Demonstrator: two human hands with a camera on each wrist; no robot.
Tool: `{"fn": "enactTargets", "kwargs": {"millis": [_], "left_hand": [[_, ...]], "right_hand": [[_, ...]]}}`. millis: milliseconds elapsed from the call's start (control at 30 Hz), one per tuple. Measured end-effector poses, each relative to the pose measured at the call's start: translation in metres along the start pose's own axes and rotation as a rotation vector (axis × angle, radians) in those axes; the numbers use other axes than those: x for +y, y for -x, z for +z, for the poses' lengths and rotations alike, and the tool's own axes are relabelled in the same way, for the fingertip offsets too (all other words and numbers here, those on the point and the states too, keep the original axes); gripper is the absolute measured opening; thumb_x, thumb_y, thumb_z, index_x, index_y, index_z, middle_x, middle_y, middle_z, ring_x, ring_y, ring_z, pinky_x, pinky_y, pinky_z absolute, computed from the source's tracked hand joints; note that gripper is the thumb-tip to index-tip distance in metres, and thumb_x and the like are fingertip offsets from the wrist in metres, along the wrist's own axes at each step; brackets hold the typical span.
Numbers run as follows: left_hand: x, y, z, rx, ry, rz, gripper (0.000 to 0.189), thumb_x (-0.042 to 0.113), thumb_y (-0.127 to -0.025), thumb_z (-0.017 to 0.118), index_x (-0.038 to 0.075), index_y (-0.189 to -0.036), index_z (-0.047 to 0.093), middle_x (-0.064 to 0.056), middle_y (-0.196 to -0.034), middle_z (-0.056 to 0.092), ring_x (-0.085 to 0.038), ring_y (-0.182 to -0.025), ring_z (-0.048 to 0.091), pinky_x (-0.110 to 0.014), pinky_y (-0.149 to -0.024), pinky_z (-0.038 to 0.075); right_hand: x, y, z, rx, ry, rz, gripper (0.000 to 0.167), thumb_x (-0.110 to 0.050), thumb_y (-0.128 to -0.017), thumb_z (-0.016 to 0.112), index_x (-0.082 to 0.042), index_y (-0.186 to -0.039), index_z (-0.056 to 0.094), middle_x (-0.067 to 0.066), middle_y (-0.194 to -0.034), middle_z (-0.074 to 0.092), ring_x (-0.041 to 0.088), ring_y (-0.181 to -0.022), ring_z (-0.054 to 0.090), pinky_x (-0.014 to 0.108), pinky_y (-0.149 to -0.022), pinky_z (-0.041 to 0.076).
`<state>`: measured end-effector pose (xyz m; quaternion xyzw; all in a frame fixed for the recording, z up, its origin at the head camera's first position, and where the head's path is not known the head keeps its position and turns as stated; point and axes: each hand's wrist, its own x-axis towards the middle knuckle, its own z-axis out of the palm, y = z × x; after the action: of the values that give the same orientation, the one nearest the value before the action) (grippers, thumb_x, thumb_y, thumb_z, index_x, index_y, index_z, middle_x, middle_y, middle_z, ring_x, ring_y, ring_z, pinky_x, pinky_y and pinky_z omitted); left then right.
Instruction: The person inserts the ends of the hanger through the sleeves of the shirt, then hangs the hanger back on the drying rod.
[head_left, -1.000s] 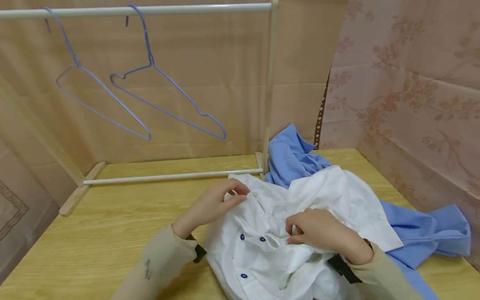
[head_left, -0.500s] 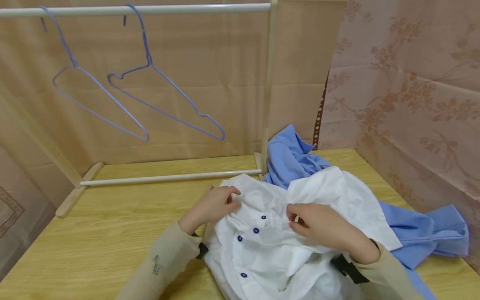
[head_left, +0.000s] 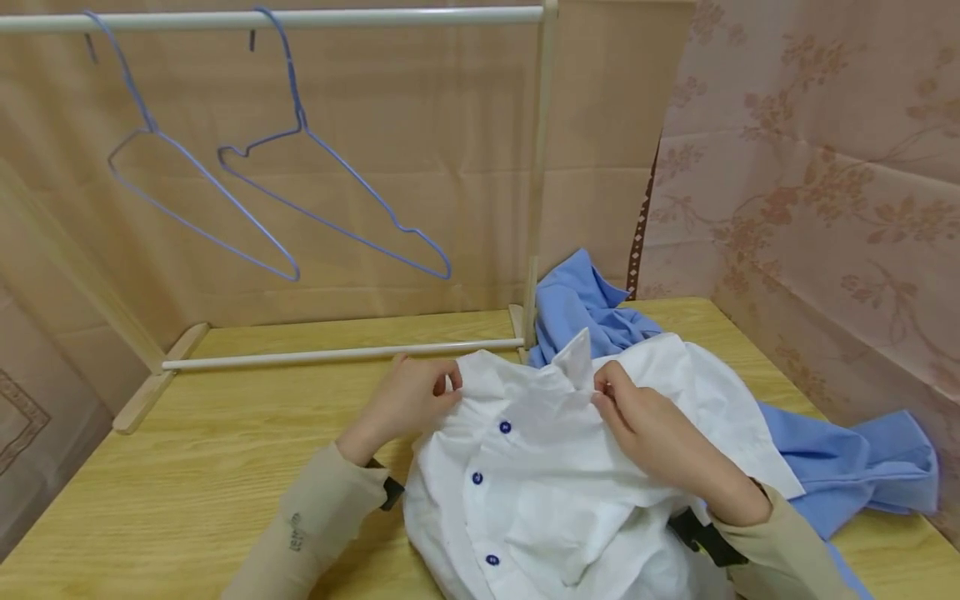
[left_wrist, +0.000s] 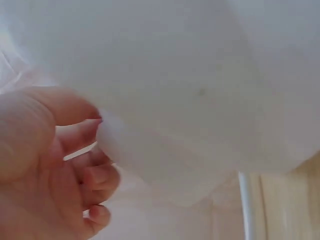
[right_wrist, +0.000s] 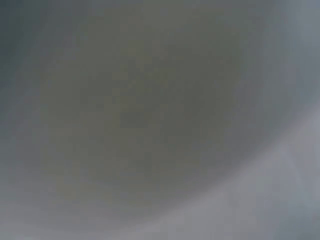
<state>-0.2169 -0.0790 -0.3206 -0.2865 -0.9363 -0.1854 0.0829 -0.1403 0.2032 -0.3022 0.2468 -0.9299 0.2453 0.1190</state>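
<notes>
A white shirt (head_left: 540,475) with dark blue buttons lies bunched at the front of the table, its collar (head_left: 573,362) standing up at the top. My left hand (head_left: 401,404) pinches the shirt's left edge between thumb and forefinger; the left wrist view shows that pinch on the white cloth (left_wrist: 190,100), the other fingers curled below. On the other side, my right hand (head_left: 660,429) pinches the cloth beside the collar. Blurred white fabric (right_wrist: 150,125) fills the right wrist view and hides the right fingers there.
Two blue wire hangers (head_left: 345,237) hang from the white rail (head_left: 405,18) of a rack at the back left. A blue garment (head_left: 581,308) lies crumpled behind and to the right of the shirt, partly under it. Patterned cloth (head_left: 840,183) hangs along the right side.
The left hand has moved left along the shirt's edge, and the right hand has shifted slightly right. Between them the shirt front is spread flatter, and the collar now stands up.
</notes>
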Motion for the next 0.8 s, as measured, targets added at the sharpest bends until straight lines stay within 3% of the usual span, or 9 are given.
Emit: {"fn": "enactTargets", "kwargs": {"millis": [100,200,300,400,467,567,700,800], "left_hand": [[0.0,0.001,-0.008,0.14,0.037,0.014,0.008,0.019,-0.082,0.063,0.018,-0.075,0.058,0.008,-0.062,0.05,-0.008,-0.054,0.042,-0.042,-0.079,0.036],[-0.002,0.002,-0.014,0.196,0.102,0.058,0.006,0.016,-0.083,0.06,0.013,-0.079,0.057,0.002,-0.074,0.053,-0.013,-0.064,0.046,-0.036,-0.072,0.038],[-0.006,0.003,-0.019,0.113,0.196,0.105,0.004,0.013,-0.087,0.055,0.01,-0.086,0.053,-0.002,-0.086,0.053,-0.016,-0.076,0.049,-0.03,-0.068,0.039],[-0.009,0.006,-0.022,-0.036,0.276,0.117,0.006,0.014,-0.091,0.05,0.01,-0.095,0.052,-0.002,-0.092,0.054,-0.016,-0.082,0.05,-0.028,-0.069,0.041],[-0.011,0.007,-0.024,-0.118,0.307,0.121,0.007,0.016,-0.092,0.049,0.012,-0.098,0.053,0.0,-0.096,0.057,-0.013,-0.085,0.052,-0.028,-0.07,0.043],[-0.014,0.009,-0.025,-0.178,0.324,0.152,0.008,0.015,-0.09,0.05,0.016,-0.097,0.053,0.002,-0.091,0.056,-0.012,-0.082,0.052,-0.029,-0.069,0.044],[-0.018,0.01,-0.028,-0.208,0.392,0.203,0.01,0.006,-0.086,0.05,0.013,-0.092,0.052,0.001,-0.089,0.054,-0.013,-0.088,0.055,-0.032,-0.078,0.046],[-0.02,0.011,-0.031,-0.199,0.463,0.187,0.017,0.001,-0.088,0.044,0.011,-0.096,0.054,-0.001,-0.094,0.056,-0.015,-0.095,0.056,-0.034,-0.086,0.044]], "right_hand": [[-0.002,-0.001,-0.001,0.054,-0.076,0.004,0.006,-0.012,-0.097,0.041,-0.011,-0.092,0.039,-0.006,-0.062,0.034,0.002,-0.051,0.032,0.021,-0.05,0.031],[-0.003,-0.001,-0.002,0.098,-0.183,0.006,0.007,-0.012,-0.097,0.041,-0.01,-0.09,0.039,-0.005,-0.069,0.041,0.001,-0.062,0.041,0.019,-0.056,0.035],[-0.002,-0.001,-0.003,0.108,-0.365,-0.035,0.006,-0.008,-0.097,0.039,-0.007,-0.091,0.039,0.003,-0.102,0.057,0.0,-0.091,0.053,0.016,-0.07,0.04],[0.0,-0.001,-0.004,0.08,-0.577,-0.126,0.006,-0.002,-0.096,0.036,-0.003,-0.093,0.04,0.009,-0.134,0.045,0.005,-0.12,0.045,0.016,-0.086,0.041],[0.0,-0.001,-0.004,0.061,-0.66,-0.174,0.008,0.002,-0.096,0.034,-0.003,-0.093,0.04,0.007,-0.133,0.045,0.007,-0.119,0.045,0.016,-0.085,0.041],[0.002,0.0,-0.004,0.046,-0.714,-0.263,0.014,0.009,-0.093,0.033,-0.002,-0.093,0.043,0.004,-0.116,0.048,0.009,-0.106,0.048,0.018,-0.077,0.041],[0.002,-0.001,-0.006,0.044,-0.701,-0.334,0.021,0.014,-0.088,0.036,-0.004,-0.09,0.046,0.002,-0.101,0.045,0.013,-0.093,0.044,0.025,-0.071,0.037],[0.003,-0.002,-0.009,0.092,-0.683,-0.385,0.024,0.013,-0.087,0.034,-0.006,-0.086,0.049,0.002,-0.098,0.05,0.014,-0.095,0.046,0.024,-0.078,0.036]]}}
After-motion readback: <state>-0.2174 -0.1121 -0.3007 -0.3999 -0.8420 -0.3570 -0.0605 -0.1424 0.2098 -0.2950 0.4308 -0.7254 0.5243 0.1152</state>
